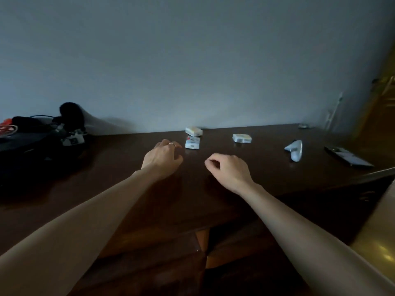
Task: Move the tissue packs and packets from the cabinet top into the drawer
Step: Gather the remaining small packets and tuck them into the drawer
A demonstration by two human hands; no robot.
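Three small white tissue packs lie on the dark wooden cabinet top (pixel 106 178): one by the wall (pixel 193 131), one with a red mark just in front of it (pixel 192 142), and one further right (pixel 242 138). A pale crumpled packet (pixel 295 150) lies to the right. My left hand (pixel 163 157), with a ring, hovers just left of the red-marked pack, fingers curled and holding nothing. My right hand (pixel 229 168) hovers over the wood in front of the packs, fingers loosely curled and holding nothing. Below the front edge, dark drawer fronts (pixel 235 242) are visible.
A black bag with cables and small gear (pixel 38 142) fills the left end of the cabinet top. A dark phone (pixel 348 156) lies at the far right, near the edge. A grey wall stands behind, and a yellowish door (pixel 380 103) is at the right.
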